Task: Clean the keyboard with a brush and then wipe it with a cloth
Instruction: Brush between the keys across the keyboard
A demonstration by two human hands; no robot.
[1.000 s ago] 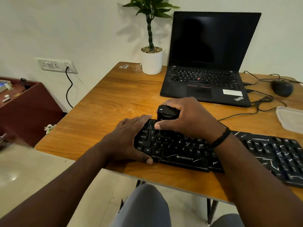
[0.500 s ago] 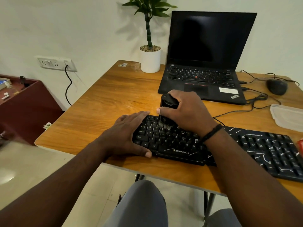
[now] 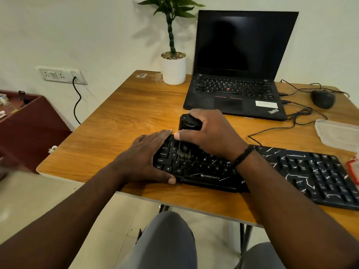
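arms: bare | right wrist: black braided band (image 3: 242, 156) | legs: grey trousers (image 3: 165, 243)

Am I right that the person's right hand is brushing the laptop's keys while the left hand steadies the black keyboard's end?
Not quite. In the head view the right hand holds the brush over the black keyboard, bristles on its left-side keys, not on the laptop, which sits untouched further back. The rest stands: the left hand steadies the keyboard's end.

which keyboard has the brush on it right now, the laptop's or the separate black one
The separate Zebronics keyboard nearest the table edge; the brush sits on its left keys. The laptop behind is untouched.
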